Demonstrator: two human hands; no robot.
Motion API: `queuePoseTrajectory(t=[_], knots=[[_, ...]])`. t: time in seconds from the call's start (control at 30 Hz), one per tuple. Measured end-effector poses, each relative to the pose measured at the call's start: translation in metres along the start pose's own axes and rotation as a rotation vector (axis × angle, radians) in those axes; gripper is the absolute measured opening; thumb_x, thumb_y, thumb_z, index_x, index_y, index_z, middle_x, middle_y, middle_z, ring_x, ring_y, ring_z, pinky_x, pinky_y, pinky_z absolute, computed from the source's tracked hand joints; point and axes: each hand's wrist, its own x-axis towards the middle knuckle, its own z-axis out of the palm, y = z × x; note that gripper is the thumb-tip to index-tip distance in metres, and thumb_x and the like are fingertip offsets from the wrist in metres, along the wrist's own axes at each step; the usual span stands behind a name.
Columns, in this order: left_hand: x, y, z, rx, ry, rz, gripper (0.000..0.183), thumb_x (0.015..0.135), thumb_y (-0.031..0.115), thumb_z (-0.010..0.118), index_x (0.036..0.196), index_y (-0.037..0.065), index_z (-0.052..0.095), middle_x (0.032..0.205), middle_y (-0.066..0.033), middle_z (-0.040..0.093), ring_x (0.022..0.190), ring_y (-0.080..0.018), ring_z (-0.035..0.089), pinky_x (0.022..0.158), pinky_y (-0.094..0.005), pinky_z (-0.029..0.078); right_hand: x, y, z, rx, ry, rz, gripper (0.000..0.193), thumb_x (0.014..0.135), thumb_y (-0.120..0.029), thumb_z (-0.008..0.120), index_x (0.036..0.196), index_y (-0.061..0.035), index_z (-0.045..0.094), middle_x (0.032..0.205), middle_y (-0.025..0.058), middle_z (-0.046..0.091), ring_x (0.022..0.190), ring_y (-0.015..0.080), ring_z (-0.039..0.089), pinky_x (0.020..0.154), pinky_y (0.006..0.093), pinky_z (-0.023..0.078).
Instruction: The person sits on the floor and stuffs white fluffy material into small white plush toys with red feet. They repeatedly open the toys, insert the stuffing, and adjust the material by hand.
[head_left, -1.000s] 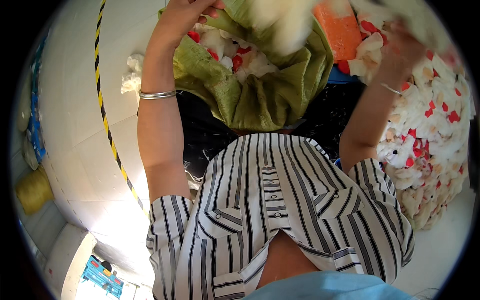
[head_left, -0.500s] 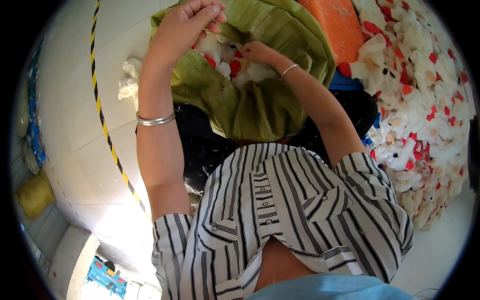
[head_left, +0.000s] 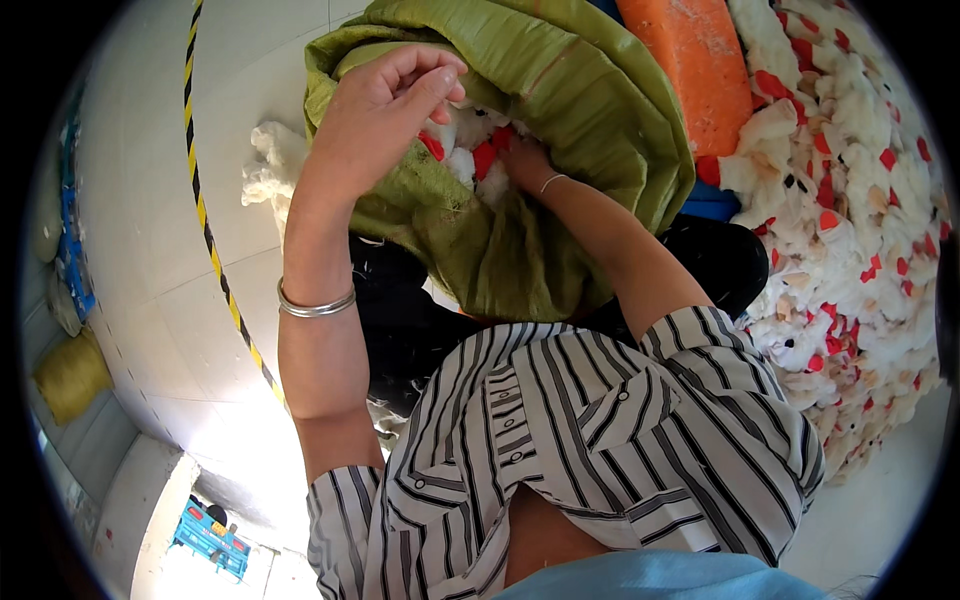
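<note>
An olive-green cloth sack stands with its wide mouth folded back in front of my knees. Inside lie fluffy white pieces with red parts, like bits of soft toys. My right hand reaches down into the sack beside the red parts. Its fingertips are hidden among the pieces. Over the left side of the sack's mouth hangs my left hand, fingers curled in and thumb lying near them. Whatever may be between those fingers is out of sight.
A large heap of fluffy white and red pieces spreads along the right. An orange block-shaped thing stands between heap and sack. White fluff lies left of the sack. Black-and-yellow tape runs along the floor.
My right hand has gone deeper into the sack, its fingers now covered. My left hand sits a little lower in the picture, still curled. The view has shifted slightly.
</note>
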Motion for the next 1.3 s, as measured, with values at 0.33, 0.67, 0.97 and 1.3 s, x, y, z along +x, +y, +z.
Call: queuePoseTrajectory(t=[0.33,0.67,0.97,1.3], knots=[[0.004,-0.019,-0.006,0.003,0.037,0.078,0.023,0.096,0.023,0.058,0.106,0.005,0.067,0.088,0.0009,0.067,0.073,-0.0047,0.057,0.068,-0.0207,0.047,-0.040,0.034,-0.032,0.446,0.084,-0.179,0.033,0.075,-0.012,0.067,0.107,-0.0075,0.066,0.101,0.0175,0.067,0.099,0.0381,0.062,0.087,0.0408,0.048],[0.017,-0.015,-0.009,-0.062,0.001,0.151,0.026,0.095,0.028,0.059,0.108,0.006,0.067,0.091,0.0020,0.067,0.077,-0.0038,0.058,0.066,-0.0198,0.048,-0.127,0.059,-0.232,1.139,0.326,0.054,0.034,0.076,-0.004,0.071,0.110,-0.0054,0.068,0.098,0.0063,0.072,0.087,0.0128,0.067,0.078,0.0284,0.053],[0.068,-0.080,-0.030,-0.354,0.096,0.211,0.027,0.093,0.020,0.059,0.113,0.003,0.063,0.094,-0.0019,0.067,0.081,-0.0107,0.063,0.071,-0.0245,0.050,-0.152,0.183,-0.349,1.238,0.363,-0.477,0.041,0.093,-0.023,0.060,0.125,0.0020,0.053,0.120,0.0125,0.061,0.104,0.0203,0.063,0.087,0.0354,0.053],[0.044,-0.032,-0.008,-0.304,-0.121,0.150,0.035,0.092,0.033,0.063,0.115,0.007,0.065,0.100,-0.0030,0.069,0.094,-0.0097,0.063,0.077,-0.0261,0.050,-0.153,0.023,-0.413,1.296,0.619,-0.152,0.010,0.093,-0.011,0.057,0.097,-0.0029,0.062,0.088,0.0021,0.063,0.078,0.0109,0.059,0.070,0.0263,0.048]])
